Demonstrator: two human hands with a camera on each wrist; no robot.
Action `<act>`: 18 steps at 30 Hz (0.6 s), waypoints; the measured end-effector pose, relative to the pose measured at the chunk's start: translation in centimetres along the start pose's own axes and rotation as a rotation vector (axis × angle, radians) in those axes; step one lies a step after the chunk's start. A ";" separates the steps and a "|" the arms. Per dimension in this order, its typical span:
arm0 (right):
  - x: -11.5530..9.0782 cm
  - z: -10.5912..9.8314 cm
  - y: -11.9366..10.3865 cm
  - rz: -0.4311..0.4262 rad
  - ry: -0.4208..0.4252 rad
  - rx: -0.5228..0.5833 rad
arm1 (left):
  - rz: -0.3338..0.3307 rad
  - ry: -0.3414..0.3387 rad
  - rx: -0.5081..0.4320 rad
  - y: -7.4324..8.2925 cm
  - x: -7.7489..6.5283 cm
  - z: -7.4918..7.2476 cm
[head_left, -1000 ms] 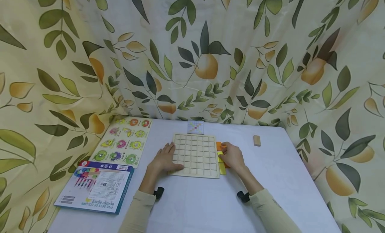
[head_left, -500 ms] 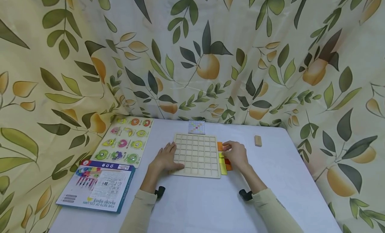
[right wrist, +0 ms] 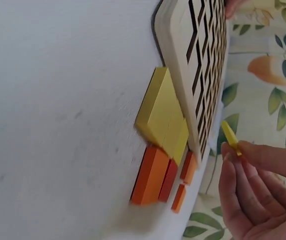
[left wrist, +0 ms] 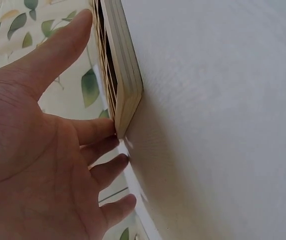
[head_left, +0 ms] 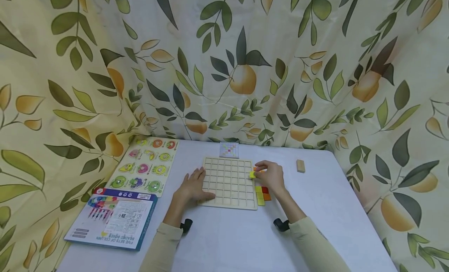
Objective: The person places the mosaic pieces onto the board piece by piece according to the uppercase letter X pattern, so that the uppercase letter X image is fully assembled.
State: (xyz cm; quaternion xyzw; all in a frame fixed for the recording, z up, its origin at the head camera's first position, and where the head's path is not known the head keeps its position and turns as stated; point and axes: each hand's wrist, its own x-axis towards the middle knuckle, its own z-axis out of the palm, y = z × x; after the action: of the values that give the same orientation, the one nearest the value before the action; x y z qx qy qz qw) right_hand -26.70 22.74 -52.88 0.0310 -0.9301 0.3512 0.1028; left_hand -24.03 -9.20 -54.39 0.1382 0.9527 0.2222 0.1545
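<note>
A pale wooden board (head_left: 229,182) with a grid of square cells lies in the middle of the table. My left hand (head_left: 191,188) rests at its left side, fingers spread and thumb along the near corner. In the left wrist view the fingers (left wrist: 114,166) reach past the board's edge. Over the board's right edge, my right hand (head_left: 273,177) pinches a small yellow tile (right wrist: 229,135) between thumb and fingertip, raised off the table. Beside that edge lie yellow tiles (right wrist: 162,112), an orange tile (right wrist: 149,175), a red tile (right wrist: 168,181) and small orange tiles (right wrist: 188,167).
Behind the board lies a small card with a coloured grid pattern (head_left: 229,150). A small wooden block (head_left: 300,166) stands at the back right. To the left are a fruit-picture board (head_left: 142,166) and a flat printed box (head_left: 112,219). A patterned curtain (head_left: 224,69) borders the table.
My right hand has lifted a yellow tile from the group beside the board and brought it left to the board's right edge. My left hand has stayed in place.
</note>
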 end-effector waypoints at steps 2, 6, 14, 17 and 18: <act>0.2 0.5 -0.4 0.010 -0.007 0.025 | 0.000 0.003 0.000 -0.1 0.0 0.1; 0.7 1.3 -1.2 0.031 -0.040 0.069 | 0.006 0.007 -0.009 -0.2 0.1 0.2; 2.2 3.3 -2.8 -0.032 -0.091 0.158 | -0.005 -0.008 -0.005 -0.4 0.0 0.0; 2.7 4.2 -3.5 -0.056 -0.117 0.191 | -0.015 -0.010 0.003 -0.4 0.0 0.0; 2.9 4.5 -3.7 -0.059 -0.124 0.198 | -0.016 -0.008 0.006 -0.4 -0.1 -0.1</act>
State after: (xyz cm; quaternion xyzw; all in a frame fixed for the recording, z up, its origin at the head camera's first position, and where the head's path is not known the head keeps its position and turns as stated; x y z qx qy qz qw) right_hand -29.79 17.06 -53.15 0.0898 -0.8941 0.4356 0.0519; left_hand -24.06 -9.55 -54.50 0.1319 0.9538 0.2176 0.1598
